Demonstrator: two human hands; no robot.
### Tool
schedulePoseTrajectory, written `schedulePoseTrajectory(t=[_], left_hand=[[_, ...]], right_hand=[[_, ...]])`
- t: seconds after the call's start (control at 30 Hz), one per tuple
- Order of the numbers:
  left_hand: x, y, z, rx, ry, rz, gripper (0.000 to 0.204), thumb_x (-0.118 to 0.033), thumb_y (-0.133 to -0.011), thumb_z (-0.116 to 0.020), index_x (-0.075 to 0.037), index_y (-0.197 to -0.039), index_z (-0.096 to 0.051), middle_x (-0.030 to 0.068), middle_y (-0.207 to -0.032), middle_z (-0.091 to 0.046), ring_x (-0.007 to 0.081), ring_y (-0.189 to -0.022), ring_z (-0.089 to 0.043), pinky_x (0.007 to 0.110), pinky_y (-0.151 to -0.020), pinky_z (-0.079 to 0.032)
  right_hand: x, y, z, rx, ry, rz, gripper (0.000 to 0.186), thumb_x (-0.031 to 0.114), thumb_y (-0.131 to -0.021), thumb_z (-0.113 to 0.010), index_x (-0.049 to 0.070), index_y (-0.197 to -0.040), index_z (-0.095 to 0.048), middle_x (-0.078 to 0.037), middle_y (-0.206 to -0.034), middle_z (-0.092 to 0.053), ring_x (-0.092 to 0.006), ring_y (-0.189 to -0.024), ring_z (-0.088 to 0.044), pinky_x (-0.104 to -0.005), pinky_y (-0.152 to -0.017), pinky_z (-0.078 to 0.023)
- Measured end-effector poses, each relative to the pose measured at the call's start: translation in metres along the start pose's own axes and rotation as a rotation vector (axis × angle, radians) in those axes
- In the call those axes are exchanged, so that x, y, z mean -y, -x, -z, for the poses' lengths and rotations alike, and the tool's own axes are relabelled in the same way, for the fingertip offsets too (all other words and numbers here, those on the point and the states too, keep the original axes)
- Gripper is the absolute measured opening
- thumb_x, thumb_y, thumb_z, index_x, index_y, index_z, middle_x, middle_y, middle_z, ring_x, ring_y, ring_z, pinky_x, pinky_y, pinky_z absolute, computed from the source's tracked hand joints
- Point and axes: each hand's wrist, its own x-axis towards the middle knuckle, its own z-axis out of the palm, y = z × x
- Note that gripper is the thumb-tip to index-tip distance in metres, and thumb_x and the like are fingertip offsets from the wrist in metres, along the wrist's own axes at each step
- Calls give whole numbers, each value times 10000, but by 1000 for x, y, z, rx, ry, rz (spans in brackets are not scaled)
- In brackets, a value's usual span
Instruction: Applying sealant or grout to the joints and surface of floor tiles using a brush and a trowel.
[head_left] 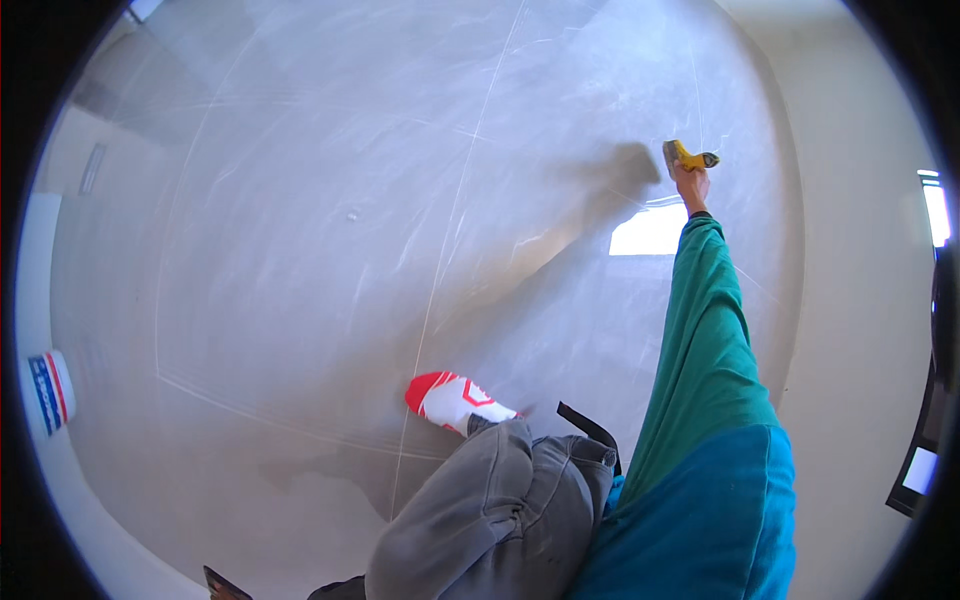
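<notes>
Holding yellow tool (690, 157) out at arm's length, R hand (692, 186)

R grip: fingers wrapped round the tool, top R of view, over the grey floor (300, 250) & nr the pale wall (850, 200). Tool has a greyish flat head on its L side, dark end on its R; exact kind too small to tell. Dark shadow (635, 165) lies just L of it; can't tell if tool touches floor. Bright reflected patch (648, 230) on floor just below the hand, by the wrist.

R arm: green sleeve (710, 320), nearly straight, running into blue cloth (700, 500) at the shoulder.

L hand (214, 596): only a sliver at bottom edge, next to a dark flat item (225, 583); can't tell its grip, or if it holds that.

Lower ctr: grey trousers (480, 500), w/ a loose black strap (590, 425) at the waist, & a foot in red/white sock (455, 398) on the floor, toe pointing L. Thin pale lines cross the floor. Far L, by the wall: white tub (60, 385) w/ blue & red label. Far R edge: dark-framed item (915, 455), partly cut off.
</notes>
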Motion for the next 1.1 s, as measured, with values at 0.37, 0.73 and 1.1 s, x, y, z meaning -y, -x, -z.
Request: schedulePoseTrajectory(t=[0.37, 0.73, 1.1], left_hand=[[-171, -83, 35, -99, 69, -219, 447, -340, -863, -407, 98, -849, -497, 253, -791, -526, 401, -731, -484, 416, -660, -382], [-152, -53, -22, 54, 120, -166, 422, -301, -866, -364, 89, -969, -488, 246, -872, -549, 390, -798, -521, 426, -677, -411], [-163, -71, -24, -96, 149, -161, 449, -344, -851, -382, 84, -910, -505, 239, -833, -550, 367, -745, -521, 408, -656, -408]], right_hand=[[355, 377, -18, 664, -702, 459, 224, 171, -698, -557, 47, -881, -517, -153, -810, -531, -309, -751, -525, -407, -650, -428], [-71, 111, -9, 95, -418, 28, 336, 318, -864, -413, 7, -882, -538, -88, -717, -535, -169, -646, -520, -318, -552, -411], [179, 183, -47, -30, -397, -32, 207, 245, -824, -429, 47, -808, -486, -96, -559, -486, -238, -508, -507, -362, -424, -377]])
